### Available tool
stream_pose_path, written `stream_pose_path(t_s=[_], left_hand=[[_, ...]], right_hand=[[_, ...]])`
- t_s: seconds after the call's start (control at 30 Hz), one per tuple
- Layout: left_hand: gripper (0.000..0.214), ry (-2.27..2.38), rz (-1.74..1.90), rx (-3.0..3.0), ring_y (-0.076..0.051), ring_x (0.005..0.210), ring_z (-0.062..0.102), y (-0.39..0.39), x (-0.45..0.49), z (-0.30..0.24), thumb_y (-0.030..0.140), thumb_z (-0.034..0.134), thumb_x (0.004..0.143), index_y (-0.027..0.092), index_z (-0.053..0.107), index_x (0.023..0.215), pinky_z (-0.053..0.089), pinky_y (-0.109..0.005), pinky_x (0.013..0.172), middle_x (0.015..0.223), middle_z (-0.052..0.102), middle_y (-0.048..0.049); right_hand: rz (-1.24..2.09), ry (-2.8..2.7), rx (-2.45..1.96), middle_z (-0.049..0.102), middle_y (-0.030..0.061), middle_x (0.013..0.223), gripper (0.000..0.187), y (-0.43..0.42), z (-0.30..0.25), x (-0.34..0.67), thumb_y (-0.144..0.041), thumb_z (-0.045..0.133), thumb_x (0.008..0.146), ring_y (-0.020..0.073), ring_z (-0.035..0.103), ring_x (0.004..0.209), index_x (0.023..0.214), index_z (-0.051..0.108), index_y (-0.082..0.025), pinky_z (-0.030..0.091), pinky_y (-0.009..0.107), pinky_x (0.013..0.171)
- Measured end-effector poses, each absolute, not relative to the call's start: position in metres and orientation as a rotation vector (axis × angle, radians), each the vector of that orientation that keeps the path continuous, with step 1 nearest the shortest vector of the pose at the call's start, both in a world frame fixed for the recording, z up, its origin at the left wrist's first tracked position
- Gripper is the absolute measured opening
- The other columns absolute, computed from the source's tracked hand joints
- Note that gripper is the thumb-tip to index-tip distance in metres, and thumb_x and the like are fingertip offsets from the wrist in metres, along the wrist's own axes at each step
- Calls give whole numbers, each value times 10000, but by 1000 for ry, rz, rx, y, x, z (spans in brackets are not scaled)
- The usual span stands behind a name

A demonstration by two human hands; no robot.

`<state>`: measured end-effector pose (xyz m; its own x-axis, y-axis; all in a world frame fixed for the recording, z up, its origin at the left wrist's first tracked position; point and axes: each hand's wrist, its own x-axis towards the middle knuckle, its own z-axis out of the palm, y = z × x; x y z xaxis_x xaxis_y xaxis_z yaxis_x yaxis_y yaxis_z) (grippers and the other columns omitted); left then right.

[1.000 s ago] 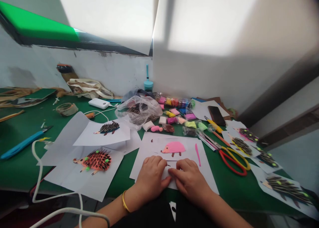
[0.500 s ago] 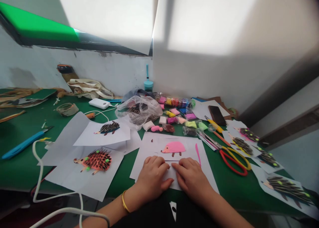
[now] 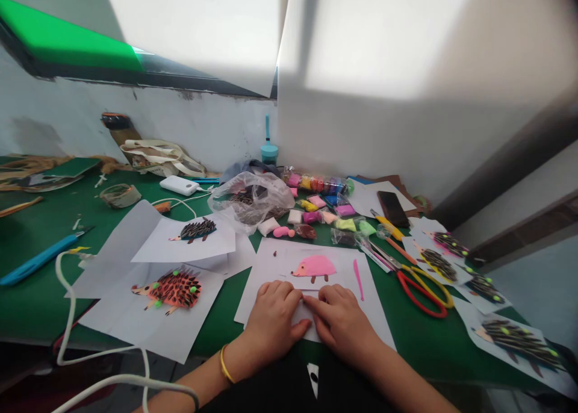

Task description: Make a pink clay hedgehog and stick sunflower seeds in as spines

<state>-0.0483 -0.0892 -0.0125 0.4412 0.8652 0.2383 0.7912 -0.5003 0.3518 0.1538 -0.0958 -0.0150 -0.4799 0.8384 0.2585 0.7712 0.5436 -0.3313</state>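
A pink clay hedgehog [image 3: 317, 265] with brown legs lies on a white paper sheet [image 3: 336, 322] in front of me. Just below it, my left hand [image 3: 277, 313] rests on the sheet with fingers curled together and the thumb pointing right. My right hand [image 3: 341, 316] lies opposite, its index fingertip meeting the left fingers. Whatever is between the fingertips is hidden or too small to name. A magenta clay strip [image 3: 358, 279] lies right of the hedgehog, and a tiny dark piece [image 3: 275, 253] sits at the upper left of the paper.
Red-and-yellow scissors [image 3: 422, 289] lie to the right, near several seed-covered hedgehog pictures [image 3: 519, 344]. At left are an orange hedgehog picture [image 3: 176, 289], a white cable [image 3: 67, 316] and a blue cutter [image 3: 40, 259]. Clay packets [image 3: 311, 217] and a plastic bag [image 3: 250, 199] stand behind.
My left hand has turned slightly upward and my right fingers have shifted left, so the fingertips are closer together. The view has tilted a little; the hedgehog and strip stay in place.
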Motion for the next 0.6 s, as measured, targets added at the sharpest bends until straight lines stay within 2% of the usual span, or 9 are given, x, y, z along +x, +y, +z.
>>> stream_pose_path(t_s=[0.13,0.37,0.5,0.6], left_hand=[[324,1456,595,2514,-264,1013,523,-89,-48,-14,373,734,775,220,590,1021,385,-453,918,1056,604,-52],[319,1468,589,2518,-264,1006,526,-90,-48,-15,367,735,769,219,589,1011,392,-450,916,1050,602,-50],[335,1460,581,2509,-265,1012,528,-89,-48,-15,385,736,770,219,590,1021,393,-451,922,1055,604,-48],[334,1472,588,2510,-262,1007,530,-90,-47,-15,384,738,769,222,595,1024,396,-452,919,1044,604,-46]], right_hand=[[255,-2379,-1312,574,51,924,264,-97,-12,162,-179,551,903,208,488,881,1100,696,-279,369,359,807],[200,-2415,-1287,588,53,942,388,-95,-15,154,-179,573,875,205,502,886,1246,640,-272,389,350,818],[227,-2391,-1297,582,47,926,286,-94,-15,157,-172,564,878,200,503,877,1111,696,-273,386,348,814],[222,-2402,-1294,585,50,931,306,-93,-14,159,-172,565,879,200,504,876,1138,689,-277,391,348,808]])
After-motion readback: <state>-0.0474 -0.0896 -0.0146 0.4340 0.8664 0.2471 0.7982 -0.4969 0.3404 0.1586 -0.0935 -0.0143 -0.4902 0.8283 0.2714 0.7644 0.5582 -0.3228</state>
